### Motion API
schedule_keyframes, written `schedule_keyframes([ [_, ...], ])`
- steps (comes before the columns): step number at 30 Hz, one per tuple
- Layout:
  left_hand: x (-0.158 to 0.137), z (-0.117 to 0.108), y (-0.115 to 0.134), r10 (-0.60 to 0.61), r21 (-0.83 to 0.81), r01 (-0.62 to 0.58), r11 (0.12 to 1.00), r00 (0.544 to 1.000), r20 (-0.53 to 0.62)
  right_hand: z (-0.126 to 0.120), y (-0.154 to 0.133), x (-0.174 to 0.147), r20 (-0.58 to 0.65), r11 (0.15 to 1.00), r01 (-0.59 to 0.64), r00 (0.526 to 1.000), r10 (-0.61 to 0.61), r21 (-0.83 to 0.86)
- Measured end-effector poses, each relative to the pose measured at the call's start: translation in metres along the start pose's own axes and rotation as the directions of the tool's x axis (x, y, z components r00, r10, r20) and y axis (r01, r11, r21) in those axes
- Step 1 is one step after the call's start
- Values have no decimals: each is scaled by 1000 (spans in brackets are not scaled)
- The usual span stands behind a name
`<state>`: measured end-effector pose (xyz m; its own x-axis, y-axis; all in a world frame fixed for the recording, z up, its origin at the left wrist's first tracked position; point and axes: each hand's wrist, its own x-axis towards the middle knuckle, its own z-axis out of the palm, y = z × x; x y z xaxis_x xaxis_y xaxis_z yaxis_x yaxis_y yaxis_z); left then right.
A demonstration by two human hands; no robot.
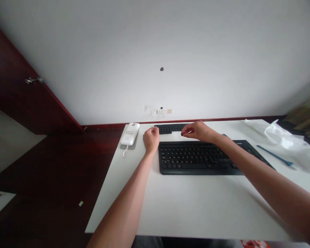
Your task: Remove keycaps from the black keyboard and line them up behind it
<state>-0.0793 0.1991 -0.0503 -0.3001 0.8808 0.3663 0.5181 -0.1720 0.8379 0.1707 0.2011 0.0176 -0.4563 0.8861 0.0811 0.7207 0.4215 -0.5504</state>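
Observation:
A black keyboard (193, 171) lies across the white table, partly covered by my right forearm. Behind it, black keycaps (165, 129) are laid out in rows near the table's back edge. My right hand (199, 131) is above the table between keyboard and rows, thumb and fingertips pinched on a small black keycap (182, 134). Closed and resting by the left end of the rows is my left hand (152, 138); whatever is inside its curled fingers, if anything, is hidden.
A white power bank (130, 134) with a strap lies at the table's left edge. To the right are a blue pry tool (275, 155) and a crumpled clear plastic bag (286, 139). Wall sockets (164, 111) sit behind the table (186, 203); a dark red door (20, 72) stands left.

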Motion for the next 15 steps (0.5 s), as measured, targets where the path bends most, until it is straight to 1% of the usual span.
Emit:
schedule_keyframes([
  [3,1,1,0,-18,5,18,1000,1000,0,8,17,16,52,1000,10,999,-8,-27],
  [6,2,2,0,-18,13,17,1000,1000,9,17,25,18,56,999,38,998,-37,-11],
  [10,2,3,0,-10,12,9,1000,1000,14,21,26,13,30,999,39,999,-39,16],
  [13,2,3,0,0,9,0,1000,1000,11,21,23,11,9,998,19,1000,-20,54],
  [15,2,3,0,2,8,-2,1000,1000,8,19,21,10,-1,999,1,1000,-1,41],
])
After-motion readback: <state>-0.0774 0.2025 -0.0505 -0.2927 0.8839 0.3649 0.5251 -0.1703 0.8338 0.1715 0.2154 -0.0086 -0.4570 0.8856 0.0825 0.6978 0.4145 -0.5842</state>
